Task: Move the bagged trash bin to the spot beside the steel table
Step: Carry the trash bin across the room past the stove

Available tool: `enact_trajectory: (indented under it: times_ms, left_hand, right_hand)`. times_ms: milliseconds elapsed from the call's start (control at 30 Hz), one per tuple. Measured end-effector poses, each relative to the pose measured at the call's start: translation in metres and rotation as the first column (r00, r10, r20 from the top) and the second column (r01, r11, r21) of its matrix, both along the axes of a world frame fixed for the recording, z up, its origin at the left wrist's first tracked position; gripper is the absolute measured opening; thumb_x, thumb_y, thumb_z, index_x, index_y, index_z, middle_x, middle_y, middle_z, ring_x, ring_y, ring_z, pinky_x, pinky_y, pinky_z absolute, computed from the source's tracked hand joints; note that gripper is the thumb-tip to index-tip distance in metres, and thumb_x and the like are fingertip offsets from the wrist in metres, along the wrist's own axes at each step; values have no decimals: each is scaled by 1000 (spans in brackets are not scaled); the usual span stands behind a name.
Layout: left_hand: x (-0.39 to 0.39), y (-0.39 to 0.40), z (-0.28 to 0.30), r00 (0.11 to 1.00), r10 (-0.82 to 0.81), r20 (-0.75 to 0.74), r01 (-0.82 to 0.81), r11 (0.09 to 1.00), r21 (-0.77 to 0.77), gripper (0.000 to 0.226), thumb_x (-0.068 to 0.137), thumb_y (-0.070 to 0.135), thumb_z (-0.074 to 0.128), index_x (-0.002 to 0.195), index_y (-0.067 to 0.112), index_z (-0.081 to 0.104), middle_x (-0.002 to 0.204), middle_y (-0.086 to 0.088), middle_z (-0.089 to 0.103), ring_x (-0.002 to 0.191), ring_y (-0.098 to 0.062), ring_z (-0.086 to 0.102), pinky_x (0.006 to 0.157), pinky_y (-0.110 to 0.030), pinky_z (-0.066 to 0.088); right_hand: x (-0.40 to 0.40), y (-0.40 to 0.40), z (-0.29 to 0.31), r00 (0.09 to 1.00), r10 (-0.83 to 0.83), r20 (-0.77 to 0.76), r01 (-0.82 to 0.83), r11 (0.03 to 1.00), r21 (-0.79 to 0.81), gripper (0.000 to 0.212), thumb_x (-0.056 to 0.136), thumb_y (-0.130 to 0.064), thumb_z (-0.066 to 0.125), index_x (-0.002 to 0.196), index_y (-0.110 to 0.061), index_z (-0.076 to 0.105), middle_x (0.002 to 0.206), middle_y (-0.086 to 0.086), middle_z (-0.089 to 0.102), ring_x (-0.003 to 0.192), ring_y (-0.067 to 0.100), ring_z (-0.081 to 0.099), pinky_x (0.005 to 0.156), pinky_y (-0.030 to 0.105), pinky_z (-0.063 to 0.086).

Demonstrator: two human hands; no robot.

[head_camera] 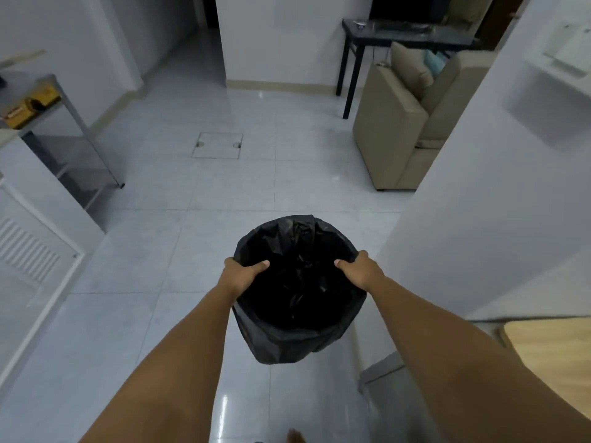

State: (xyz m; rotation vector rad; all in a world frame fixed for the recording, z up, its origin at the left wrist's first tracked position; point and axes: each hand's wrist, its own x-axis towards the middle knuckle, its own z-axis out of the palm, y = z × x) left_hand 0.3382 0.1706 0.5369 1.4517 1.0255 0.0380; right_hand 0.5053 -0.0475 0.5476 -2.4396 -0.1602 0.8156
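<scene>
A round trash bin (297,298) lined with a black plastic bag hangs above the tiled floor in the middle of the view. My left hand (243,274) grips its left rim with the thumb inside. On the opposite rim my right hand (359,270) holds the same way. The steel table (68,113), with thin metal legs and a lower shelf, stands against the left wall, well ahead and to the left of the bin. A yellow object (30,105) lies on its top.
A beige armchair (406,123) sits at the right, with a dark side table (399,36) behind it. A white wall corner (479,203) juts in close on the right. A white louvred door (35,251) stands at the left. A square floor hatch (217,145) lies ahead.
</scene>
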Motion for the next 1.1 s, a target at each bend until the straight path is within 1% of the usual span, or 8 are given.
enact_trajectory:
  times_ms: [133,267,400,533,700,900,1000,1100]
  left_hand:
    - [61,28,3,1000,-2,26,3,1000,-24,100,71,47,83,146,4,33,142,-16,54,125,-38,57,105,-49,48]
    - [116,61,-9,1000,-20,20,20,1000,-21,112,56,55,86,145,5,39,139,-15,58,122,-36,60,105,-48,49]
    - [181,106,-8,998,30,59,-30,1000,7,88,73,36,85,143,1,45,139,-16,59,124,-37,59,103,-42,49]
    - [250,157,-7,999,2,37,-3,1000,13,96,72,39,86,146,1,38,143,-18,54,127,-37,56,105,-45,47]
    - [326,214,-3,1000,-4,25,3,999,37,85,77,31,84,144,1,43,141,-14,56,128,-36,57,108,-42,46]
    - [429,283,-12,1000,-25,2,25,1000,17,103,66,44,88,146,2,39,141,-17,57,125,-37,59,107,-47,48]
    - [486,314,-16,1000,-13,13,13,1000,9,116,52,55,86,145,3,41,139,-16,59,123,-35,61,106,-47,49]
    - [549,350,-25,1000,2,0,-2,1000,-17,117,53,58,85,146,4,39,139,-16,58,123,-36,60,106,-48,49]
  right_hand:
    - [64,27,5,1000,11,12,-11,1000,-13,76,91,-49,56,145,-3,30,145,19,47,129,38,50,101,41,42]
    - [122,59,-6,999,29,12,-29,999,-24,76,91,-49,57,144,-2,30,144,21,48,128,38,51,101,42,44]
    - [185,112,-8,999,41,-1,-41,999,-18,77,91,-49,57,145,-1,29,144,21,48,128,38,51,102,42,44]
    - [251,161,-9,1000,19,-4,-19,1000,-11,81,89,-51,58,146,-3,27,145,21,46,129,40,50,105,46,43]
    - [326,221,-9,999,18,-29,-19,1000,-14,78,91,-49,57,146,-2,28,145,22,47,130,40,49,106,46,43]
    - [432,284,-7,1000,26,-13,-26,1000,-13,77,91,-49,57,144,-1,30,143,21,48,128,39,51,104,45,45]
    - [491,315,-9,999,43,-10,-43,999,-13,75,91,-49,56,144,-2,30,143,21,48,127,39,51,103,45,45]
    - [556,348,-9,998,65,-7,-65,998,-19,74,92,-49,56,144,-2,30,143,21,49,127,39,52,102,44,45]
